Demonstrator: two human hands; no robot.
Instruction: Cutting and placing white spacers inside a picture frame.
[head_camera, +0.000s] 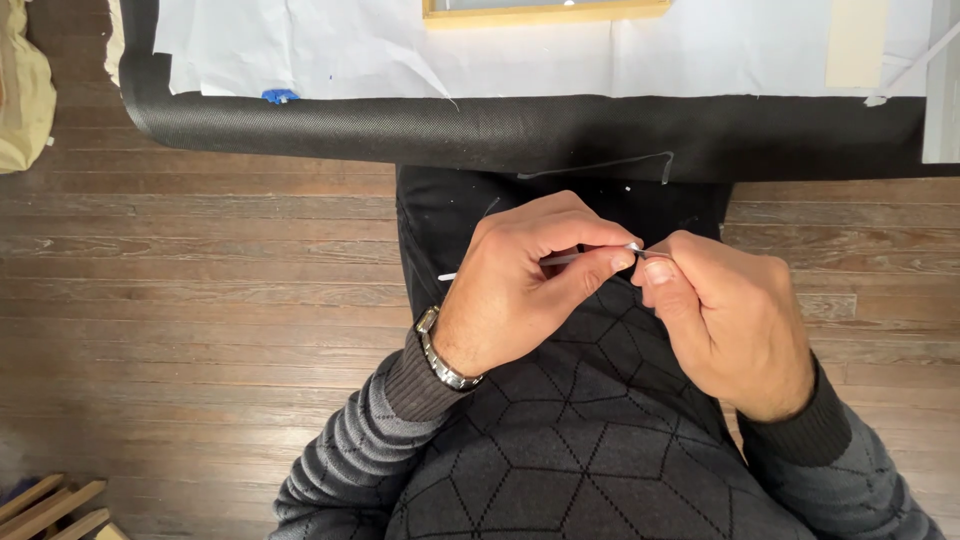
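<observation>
Head view: the left hand (520, 285) and right hand (725, 320) meet over the lap, each closed in a pinch on a thin tool (560, 259) — a slim, light, stiff shaft, probably best gripped near its tip. Black-edged surface (400, 130) above.

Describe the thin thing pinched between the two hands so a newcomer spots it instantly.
Start at the black fabric-wrapped table edge and drop to the two hands meeting over the dark patterned sweater. Left hand and right hand pinch a thin pale strip. Its end pokes out left of the left hand, light against black trousers.
</observation>
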